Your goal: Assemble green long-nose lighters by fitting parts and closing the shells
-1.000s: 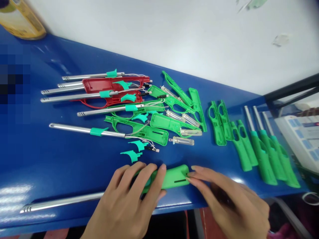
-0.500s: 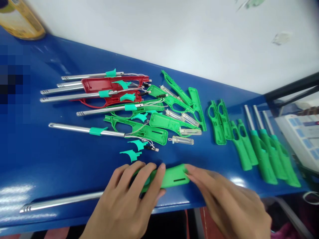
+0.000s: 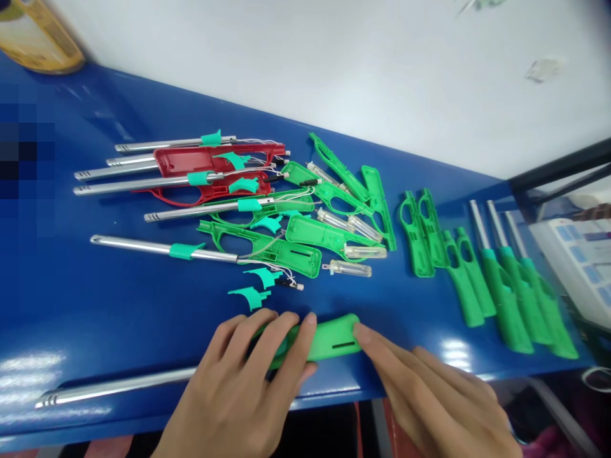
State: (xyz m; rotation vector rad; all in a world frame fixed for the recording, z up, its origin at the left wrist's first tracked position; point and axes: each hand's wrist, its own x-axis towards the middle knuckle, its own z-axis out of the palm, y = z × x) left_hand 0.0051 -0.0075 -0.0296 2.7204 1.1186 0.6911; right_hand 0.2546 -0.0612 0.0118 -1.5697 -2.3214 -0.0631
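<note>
A green gas lighter point(image 3: 334, 340) with a long metal tube point(image 3: 119, 385) lies along the front of the blue table, its slotted handle end to the right. My left hand point(image 3: 243, 381) is closed over the middle of it, fingers wrapped across the trigger area and hiding much of the body. At the handle's right end, my right hand point(image 3: 429, 394) has its fingers pressed together, the tips touching the end. Just behind my left hand lie two loose teal triggers point(image 3: 252, 297). Clear fuel tanks point(image 3: 351, 269) and a green open handle half point(image 3: 300, 256) lie farther back.
Several metal tubes with wires point(image 3: 165, 248) and red handle halves point(image 3: 179, 160) lie at the back left. To the right stand in a row several green lighters with tubes point(image 3: 510, 312) and handle shells point(image 3: 465, 286). A yellow container point(image 3: 42, 38) sits at the far left; a white wall point(image 3: 286, 57) bounds the back.
My right hand's fingertips have shifted slightly down along the handle's end, and its fingers are straighter. My left hand and the lighter have stayed almost in place.
</note>
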